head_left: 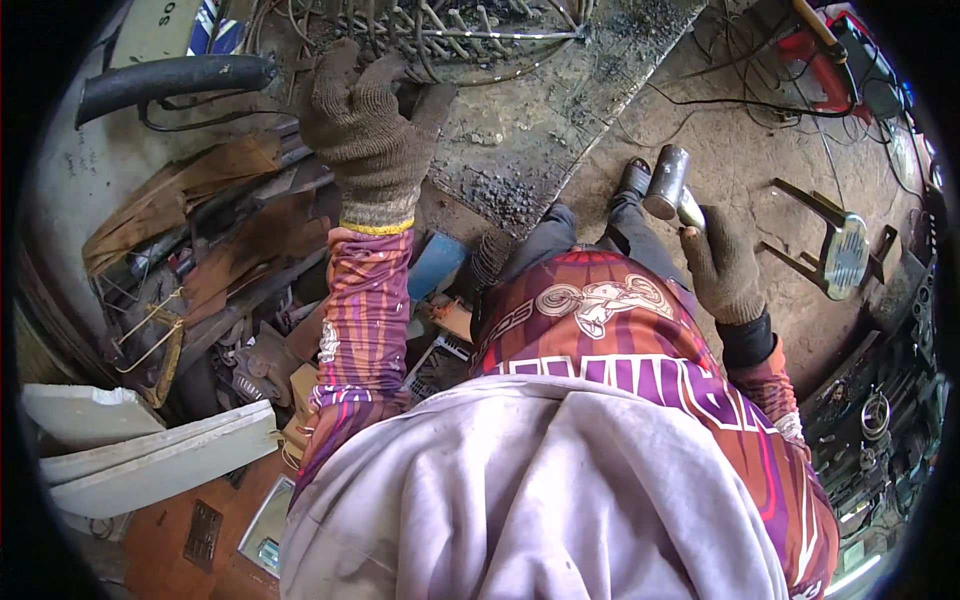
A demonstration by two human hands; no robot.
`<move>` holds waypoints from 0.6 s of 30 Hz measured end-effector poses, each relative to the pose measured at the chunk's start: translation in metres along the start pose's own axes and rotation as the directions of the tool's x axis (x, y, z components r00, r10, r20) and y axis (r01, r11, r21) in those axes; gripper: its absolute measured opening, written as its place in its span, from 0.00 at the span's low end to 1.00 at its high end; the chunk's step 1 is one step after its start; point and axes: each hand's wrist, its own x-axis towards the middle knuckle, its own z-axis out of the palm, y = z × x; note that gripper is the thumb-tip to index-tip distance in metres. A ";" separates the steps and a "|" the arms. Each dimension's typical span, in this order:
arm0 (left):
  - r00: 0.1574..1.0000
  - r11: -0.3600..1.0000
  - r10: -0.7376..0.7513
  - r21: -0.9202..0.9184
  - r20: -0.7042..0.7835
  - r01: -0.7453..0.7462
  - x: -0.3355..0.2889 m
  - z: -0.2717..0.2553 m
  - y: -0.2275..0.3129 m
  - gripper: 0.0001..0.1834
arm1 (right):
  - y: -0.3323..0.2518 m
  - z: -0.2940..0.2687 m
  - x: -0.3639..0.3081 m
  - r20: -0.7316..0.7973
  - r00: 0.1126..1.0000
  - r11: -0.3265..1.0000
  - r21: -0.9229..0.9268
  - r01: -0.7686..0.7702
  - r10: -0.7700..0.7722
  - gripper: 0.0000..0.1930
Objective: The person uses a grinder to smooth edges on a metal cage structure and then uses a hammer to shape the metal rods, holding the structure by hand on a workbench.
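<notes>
Pale cloth [540,480] is closest. The right hand [728,268] wraps the handle [690,209], the best hold, of a heavy-looking hammer [667,182]. The left hand [375,135] is by metal rods [505,36], grip hidden.

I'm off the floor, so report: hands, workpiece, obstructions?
Left hand at metal rod frame, grip unclear. Right hand gripping hammer, apart from frame. Dark crumbly debris scattered on grey work surface.

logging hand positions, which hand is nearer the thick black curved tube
Left: the left hand is just right of the black tube; the right hand is much farther right, gripping a hammer.
</notes>
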 end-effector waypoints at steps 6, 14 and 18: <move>0.931 0.933 -0.359 0.042 0.066 0.357 -0.031 -0.009 -0.034 0.38 | -0.056 -0.012 0.025 0.083 0.919 0.899 -0.193 0.394 -0.385 0.17; 0.151 0.129 -0.975 -0.135 0.165 0.982 -0.045 0.042 -0.064 0.51 | -0.169 0.024 0.090 0.396 0.803 0.652 -0.471 0.594 -0.446 0.17; 0.266 0.256 -0.924 -0.070 0.277 0.964 -0.047 0.047 -0.066 0.45 | -0.165 0.034 0.122 0.357 0.789 0.579 -0.539 0.611 -0.500 0.20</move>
